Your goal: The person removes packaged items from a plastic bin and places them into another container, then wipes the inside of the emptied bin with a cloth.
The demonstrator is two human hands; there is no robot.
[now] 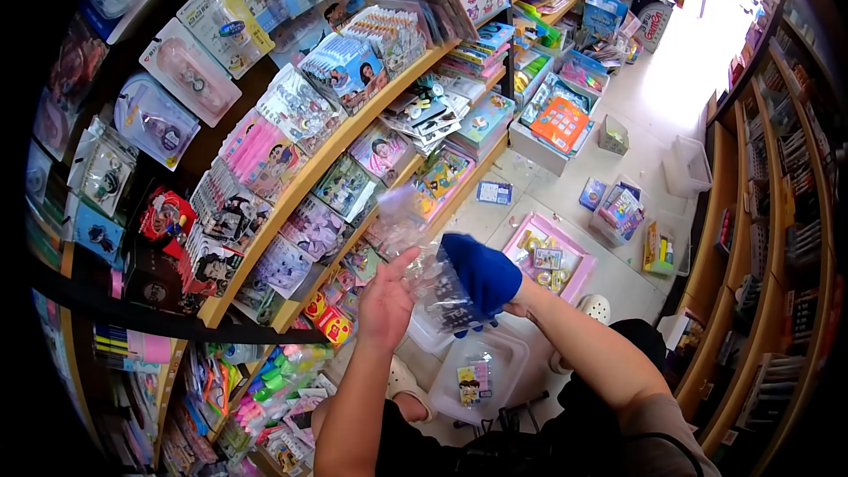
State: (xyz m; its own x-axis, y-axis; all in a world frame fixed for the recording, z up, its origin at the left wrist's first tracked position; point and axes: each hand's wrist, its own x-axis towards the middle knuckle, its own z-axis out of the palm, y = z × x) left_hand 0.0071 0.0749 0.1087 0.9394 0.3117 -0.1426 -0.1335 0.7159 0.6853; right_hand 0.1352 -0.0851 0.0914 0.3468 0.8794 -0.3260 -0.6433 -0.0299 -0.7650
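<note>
A clear plastic packet point(437, 287) with small dark marks or pieces inside is held up in front of me. My left hand point(389, 300), bare, has its fingers closed on the packet's left side. A dark blue glove or cloth point(486, 276) covers most of my right hand point(514, 305), which grips the packet's right side. Blue tips show under the packet's lower edge; the other fingers are hidden. Below, a clear plastic tub point(484, 380) on the floor holds a small printed card pack point(474, 382).
Shelves point(344, 141) packed with carded goods and booklets rise on my left. More shelves point(751, 238) stand on the right. On the floor are a pink tray point(586, 278) with small items, a clear bin point(687, 168) and several boxes. A bright aisle lies at the far end.
</note>
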